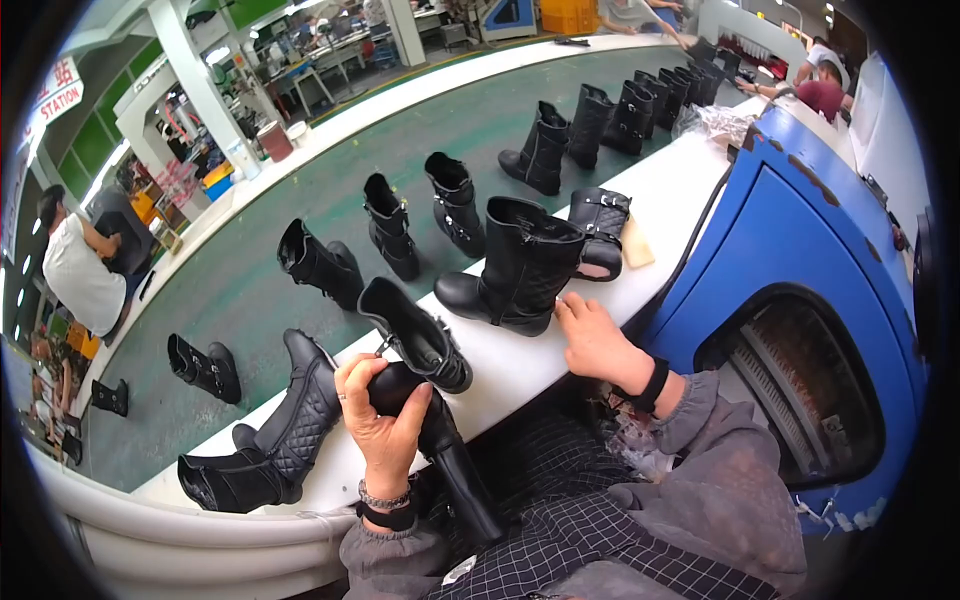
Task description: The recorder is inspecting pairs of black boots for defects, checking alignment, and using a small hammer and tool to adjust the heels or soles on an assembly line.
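Observation:
My left hand (385, 415) is closed around the foot of a black boot (470, 485), whose shaft slants down toward my lap. Right behind that hand, a buckled black boot (415, 335) stands with its top opening facing me. My right hand (598, 345) is at the white ledge, fingers stretched toward the heel of an upright quilted boot (515, 270); whether they touch it I cannot tell. Against this boot's far side leans another buckled boot (600, 230), its sole partly showing. Quilted boots (295, 420) lie on the ledge to the left.
Several black boots (390, 225) stand along the green conveyor belt (250, 300). A blue machine (790, 260) with a dark window rises at my right, beside a tan pad (637, 243) and clear plastic (715, 125). A white curved duct (210, 550) borders the near left. Other people work across the line.

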A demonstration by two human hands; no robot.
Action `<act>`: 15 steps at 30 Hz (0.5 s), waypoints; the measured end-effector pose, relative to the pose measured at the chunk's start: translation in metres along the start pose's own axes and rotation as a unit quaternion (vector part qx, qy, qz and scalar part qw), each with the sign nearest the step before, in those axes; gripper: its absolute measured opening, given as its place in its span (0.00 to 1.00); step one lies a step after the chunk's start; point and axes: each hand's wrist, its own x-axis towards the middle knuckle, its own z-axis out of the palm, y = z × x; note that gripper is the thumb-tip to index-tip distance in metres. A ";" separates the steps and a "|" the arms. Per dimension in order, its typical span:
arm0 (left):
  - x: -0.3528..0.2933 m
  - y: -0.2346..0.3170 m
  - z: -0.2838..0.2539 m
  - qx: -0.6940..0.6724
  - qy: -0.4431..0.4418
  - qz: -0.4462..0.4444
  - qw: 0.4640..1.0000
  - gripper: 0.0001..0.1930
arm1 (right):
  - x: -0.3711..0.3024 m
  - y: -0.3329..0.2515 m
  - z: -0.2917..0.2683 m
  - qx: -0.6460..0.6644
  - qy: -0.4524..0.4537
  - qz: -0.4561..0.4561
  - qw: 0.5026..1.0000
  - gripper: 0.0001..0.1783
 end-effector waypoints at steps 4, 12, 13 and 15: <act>-0.002 -0.001 -0.011 -0.032 0.024 -0.071 0.997 0.24 | -0.015 0.010 -0.012 0.029 -0.028 -0.044 0.998 0.28; -0.006 -0.012 -0.015 -0.078 0.062 -0.112 0.989 0.33 | -0.063 -0.008 -0.029 0.054 -0.055 0.055 0.996 0.41; -0.006 -0.011 -0.015 -0.077 0.063 -0.111 0.989 0.30 | -0.061 -0.006 -0.024 0.059 -0.038 0.058 0.996 0.40; -0.008 -0.004 -0.020 -0.031 0.047 -0.122 0.991 0.26 | -0.059 0.002 -0.032 0.057 -0.016 0.055 0.997 0.40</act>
